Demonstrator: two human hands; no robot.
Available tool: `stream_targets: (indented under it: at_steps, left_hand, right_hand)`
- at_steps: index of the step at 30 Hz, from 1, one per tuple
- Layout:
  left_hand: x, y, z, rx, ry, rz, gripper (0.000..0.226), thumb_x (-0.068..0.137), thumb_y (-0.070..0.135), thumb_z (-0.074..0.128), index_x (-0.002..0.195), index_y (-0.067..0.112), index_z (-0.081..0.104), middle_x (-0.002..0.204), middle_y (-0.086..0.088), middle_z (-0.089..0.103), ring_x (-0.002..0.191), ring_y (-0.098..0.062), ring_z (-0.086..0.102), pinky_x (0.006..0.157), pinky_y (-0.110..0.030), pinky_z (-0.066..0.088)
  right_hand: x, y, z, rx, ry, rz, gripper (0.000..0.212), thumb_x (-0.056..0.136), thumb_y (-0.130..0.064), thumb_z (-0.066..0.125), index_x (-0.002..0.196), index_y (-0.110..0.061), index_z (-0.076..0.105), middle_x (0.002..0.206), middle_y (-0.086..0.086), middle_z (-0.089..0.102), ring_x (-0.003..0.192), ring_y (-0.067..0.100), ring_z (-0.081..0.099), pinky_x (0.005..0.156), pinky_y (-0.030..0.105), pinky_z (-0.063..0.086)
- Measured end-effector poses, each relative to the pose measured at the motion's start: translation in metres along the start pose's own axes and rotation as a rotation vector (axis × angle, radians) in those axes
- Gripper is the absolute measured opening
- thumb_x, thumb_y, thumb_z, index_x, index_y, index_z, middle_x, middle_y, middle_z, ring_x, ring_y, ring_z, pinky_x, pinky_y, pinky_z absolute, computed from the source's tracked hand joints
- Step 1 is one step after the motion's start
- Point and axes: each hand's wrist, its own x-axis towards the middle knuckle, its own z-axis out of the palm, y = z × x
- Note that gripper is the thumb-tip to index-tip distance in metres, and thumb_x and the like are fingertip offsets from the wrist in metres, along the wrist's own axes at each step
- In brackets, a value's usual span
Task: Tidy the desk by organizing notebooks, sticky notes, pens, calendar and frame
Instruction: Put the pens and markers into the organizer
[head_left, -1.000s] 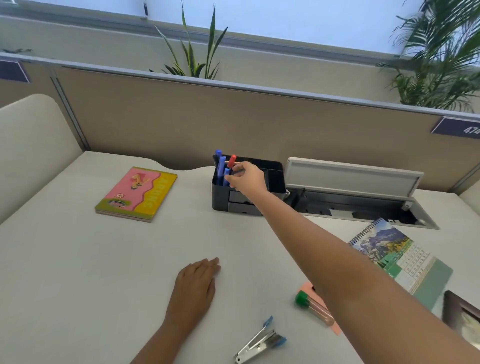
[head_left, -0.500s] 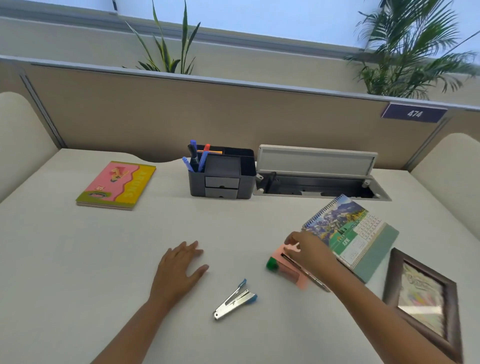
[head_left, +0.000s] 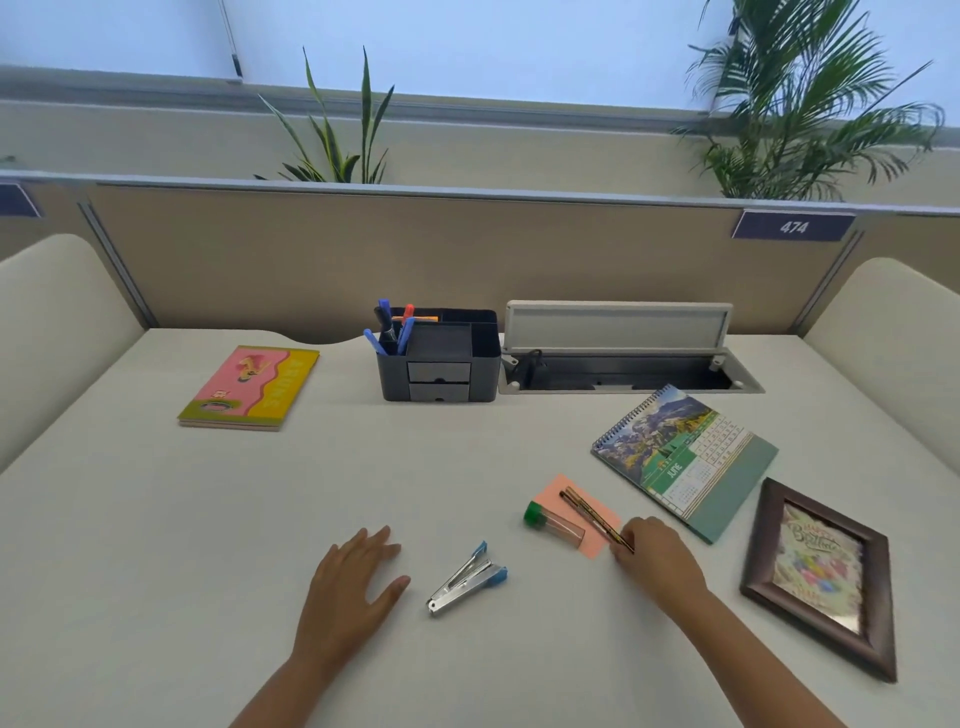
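Observation:
Two thin dark pencils (head_left: 587, 509) lie on an orange sticky note pad (head_left: 556, 493), and my right hand (head_left: 657, 558) pinches their near ends. A clear tube with a green cap (head_left: 553, 522) lies on the pad's left side. My left hand (head_left: 353, 587) rests flat on the desk, fingers spread. A black organizer (head_left: 441, 358) at the back holds several blue, red and black pens (head_left: 389, 332). A pink and yellow notebook (head_left: 252, 387) lies at the back left. A spiral calendar (head_left: 685, 457) and a brown picture frame (head_left: 821, 571) lie flat on the right.
A metal stapler with blue ends (head_left: 465, 579) lies between my hands. Behind the calendar an open cable tray (head_left: 623, 371) is sunk into the desk, its lid raised. A beige partition (head_left: 311, 260) closes off the back, and padded side panels flank the desk.
My right hand left the organizer, came back to the sticky note pad, then slid toward me and now pinches the pencils' near ends. My left hand has stayed flat on the desk.

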Motion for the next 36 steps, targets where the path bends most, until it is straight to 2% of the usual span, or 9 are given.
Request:
stream_targets:
  at_steps: [5, 8, 10, 12, 17, 22, 29, 33, 36]
  left_hand:
    - [-0.007, 0.0, -0.003, -0.01, 0.001, 0.005, 0.082, 0.063, 0.09, 0.008, 0.115, 0.043, 0.052, 0.133, 0.032, 0.03, 0.132, 0.009, 0.018, 0.108, -0.009, -0.006]
    - [-0.004, 0.004, -0.007, -0.087, -0.046, -0.044, 0.036, 0.07, 0.076, 0.032, 0.097, 0.055, 0.043, 0.129, 0.033, 0.034, 0.132, 0.006, 0.024, 0.112, -0.02, 0.005]
    - [0.001, 0.01, -0.007, -0.172, -0.041, -0.085, 0.016, 0.082, 0.055, 0.051, 0.094, 0.055, 0.041, 0.123, 0.031, 0.042, 0.134, -0.001, 0.029, 0.113, -0.026, 0.012]
    - [0.004, 0.014, -0.009, -0.228, -0.012, -0.137, 0.017, 0.087, 0.039, 0.056, 0.099, 0.047, 0.048, 0.12, 0.025, 0.05, 0.134, -0.009, 0.033, 0.113, -0.032, 0.019]
    - [0.009, 0.009, -0.014, -0.022, -0.145, -0.012, 0.065, 0.071, 0.061, 0.028, 0.121, 0.028, 0.054, 0.128, 0.023, 0.048, 0.136, -0.012, 0.03, 0.11, -0.029, 0.022]
    - [0.01, 0.002, -0.016, -0.042, -0.17, 0.034, 0.062, 0.075, 0.051, 0.029, 0.13, 0.029, 0.046, 0.107, 0.047, 0.031, 0.135, -0.006, 0.029, 0.107, -0.022, 0.021]
    - [-0.005, -0.01, -0.002, -0.024, -0.014, 0.08, 0.051, 0.078, 0.05, 0.025, 0.118, 0.037, 0.054, 0.131, 0.034, 0.038, 0.13, 0.005, 0.026, 0.107, -0.012, 0.006]
    - [0.002, -0.008, 0.004, 0.051, 0.061, 0.065, 0.043, 0.078, 0.049, 0.033, 0.109, 0.038, 0.06, 0.126, 0.028, 0.052, 0.119, 0.002, 0.037, 0.095, -0.026, 0.03]
    - [0.01, -0.004, 0.004, 0.103, 0.073, 0.055, 0.04, 0.077, 0.048, 0.036, 0.106, 0.037, 0.06, 0.122, 0.024, 0.057, 0.11, 0.003, 0.037, 0.085, -0.03, 0.034]
  right_hand:
    - [-0.005, -0.004, -0.007, 0.18, -0.077, 0.024, 0.01, 0.088, -0.029, 0.055, 0.081, -0.022, 0.052, 0.084, -0.002, 0.055, 0.078, 0.016, 0.051, 0.06, 0.024, 0.038]
    - [-0.008, -0.004, -0.009, 0.367, -0.129, 0.053, 0.025, 0.087, -0.018, 0.057, 0.062, -0.019, 0.055, 0.064, 0.001, 0.062, 0.056, 0.014, 0.055, 0.055, 0.02, 0.044]
    - [-0.01, -0.004, -0.011, 0.543, -0.129, 0.095, 0.022, 0.086, -0.012, 0.059, 0.064, -0.015, 0.062, 0.059, 0.003, 0.064, 0.046, 0.01, 0.057, 0.05, 0.016, 0.049]
    - [-0.012, -0.005, -0.013, 0.718, -0.093, 0.118, 0.01, 0.085, -0.01, 0.062, 0.077, -0.01, 0.068, 0.065, 0.006, 0.067, 0.053, 0.011, 0.061, 0.054, 0.019, 0.054]
    - [-0.01, -0.008, -0.021, 0.964, 0.024, 0.099, 0.011, 0.085, -0.005, 0.063, 0.092, -0.003, 0.07, 0.07, 0.007, 0.065, 0.064, 0.016, 0.061, 0.048, 0.016, 0.052]
    - [-0.004, -0.006, -0.023, 1.064, 0.078, 0.159, 0.016, 0.084, -0.003, 0.064, 0.098, 0.0, 0.07, 0.074, 0.006, 0.065, 0.069, 0.019, 0.06, 0.056, 0.021, 0.054]
    - [-0.001, -0.026, -0.037, 1.179, 0.193, 0.119, 0.014, 0.083, -0.005, 0.065, 0.096, 0.0, 0.069, 0.072, 0.009, 0.067, 0.064, 0.017, 0.063, 0.052, 0.012, 0.054]
    - [0.005, -0.045, -0.053, 1.18, 0.22, 0.078, 0.014, 0.082, -0.007, 0.067, 0.094, -0.002, 0.07, 0.073, 0.009, 0.068, 0.065, 0.016, 0.064, 0.056, 0.01, 0.054]
    - [0.011, -0.067, -0.064, 1.179, 0.183, 0.011, 0.017, 0.083, -0.007, 0.065, 0.099, -0.002, 0.069, 0.079, 0.008, 0.069, 0.074, 0.018, 0.066, 0.065, 0.014, 0.057]
